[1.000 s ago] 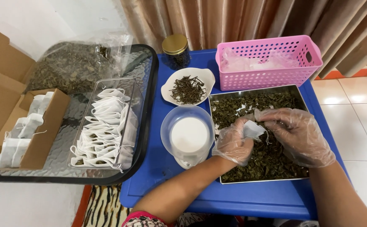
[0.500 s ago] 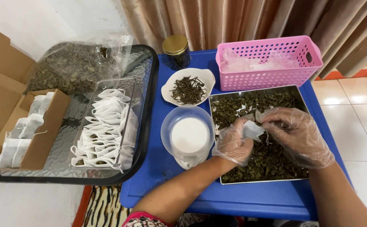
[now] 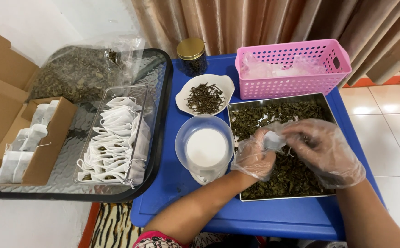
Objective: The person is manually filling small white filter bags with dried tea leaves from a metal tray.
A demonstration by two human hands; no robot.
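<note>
both gloved hands work over the steel tray (image 3: 328, 195) of loose dried leaves (image 3: 296, 177) on the blue table (image 3: 172, 183). the left hand (image 3: 254, 158) pinches a small white filter bag (image 3: 272, 140) by its mouth, just above the leaves; the right hand (image 3: 325, 151) is cupped beside the bag with fingertips gathered at the opening, though whether it grips leaves cannot be told. judged from this pose, the step is best done by keeping the bag's mouth spread and low over the tray, so stray leaves fall back in, and by feeding small pinches rather than a handful. left of the tray stands a round scale with a clear bowl (image 3: 204, 149); beyond lie a white dish of dark twigs (image 3: 204, 97) and a pink basket (image 3: 291, 69). filled bags (image 3: 115, 138) rest in a clear container on the black tray (image 3: 161, 128).
</note>
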